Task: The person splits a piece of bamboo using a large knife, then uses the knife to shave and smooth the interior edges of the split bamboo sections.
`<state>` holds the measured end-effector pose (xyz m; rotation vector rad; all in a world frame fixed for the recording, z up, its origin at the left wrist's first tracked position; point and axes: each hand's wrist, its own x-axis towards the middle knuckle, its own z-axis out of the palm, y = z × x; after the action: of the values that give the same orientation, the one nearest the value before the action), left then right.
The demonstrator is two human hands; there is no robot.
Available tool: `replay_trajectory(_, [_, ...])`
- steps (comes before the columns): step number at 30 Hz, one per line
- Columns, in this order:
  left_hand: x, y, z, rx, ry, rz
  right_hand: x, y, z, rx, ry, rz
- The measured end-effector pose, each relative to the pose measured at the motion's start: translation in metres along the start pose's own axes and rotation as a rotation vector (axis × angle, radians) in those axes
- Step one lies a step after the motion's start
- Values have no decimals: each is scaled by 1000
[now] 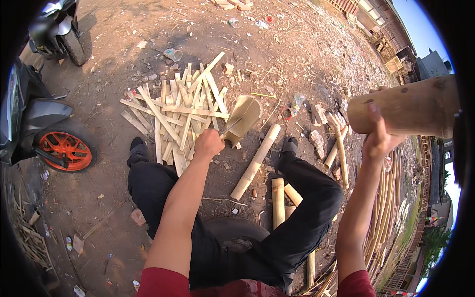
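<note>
My right hand [380,136], raised at the right, grips a thick bamboo section [410,106] held nearly level, thumb across its near side. My left hand [209,143] is a closed fist around what looks like the handle of a knife [231,126]. Its thin blade seems to point up and right, toward a curved half of split bamboo [246,115]; whether they touch I cannot tell. Just beyond my left hand, split bamboo strips [183,106] lie in a crisscross pile. A slimmer bamboo length [256,161] rests on the dirt between my feet.
More bamboo pieces [278,200] lie beside my right leg, with two others [341,151] beyond the knee. A black tyre [232,228] is beneath me. Long poles [383,213] stretch along the right. Motorcycles [67,148] stand at the left. Litter and brick bits dot the dirt.
</note>
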<state>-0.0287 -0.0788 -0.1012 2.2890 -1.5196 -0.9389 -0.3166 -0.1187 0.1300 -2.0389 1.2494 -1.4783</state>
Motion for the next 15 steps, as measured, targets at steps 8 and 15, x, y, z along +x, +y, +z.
replay_trajectory(8, [22, -2, -4, 57, 26, -53, -118, 133, 69, -341, -702, 731])
replay_trajectory(15, [10, -1, 4, 4, 2, -80, 45, 2, -20, -292, -388, 427])
